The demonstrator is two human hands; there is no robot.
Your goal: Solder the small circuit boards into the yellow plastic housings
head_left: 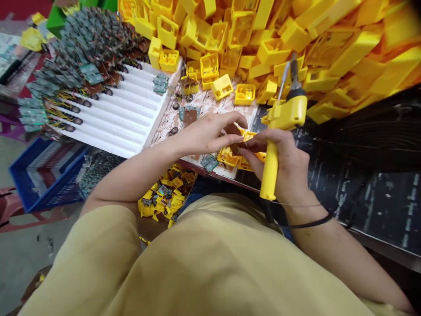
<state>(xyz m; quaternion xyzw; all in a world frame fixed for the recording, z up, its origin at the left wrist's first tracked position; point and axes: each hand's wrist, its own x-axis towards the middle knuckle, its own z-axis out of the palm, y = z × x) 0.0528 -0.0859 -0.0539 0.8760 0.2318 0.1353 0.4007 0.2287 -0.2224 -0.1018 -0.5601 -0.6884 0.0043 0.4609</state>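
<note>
My left hand (210,131) pinches a small yellow plastic housing (248,136) at the middle of the bench. My right hand (286,164) grips a yellow-handled soldering iron (278,131), handle pointing down towards me and metal tip pointing away. Its fingertips also touch the same housing from the right. Another yellow housing with a small circuit board (226,157) lies just under my hands.
A big heap of yellow plastic housings (263,39) fills the back. A white grooved foam tray (125,114) at the left carries rows of wired circuit boards (82,48). Finished yellow pieces (166,195) pile below the bench edge. A blue crate (42,175) stands at lower left.
</note>
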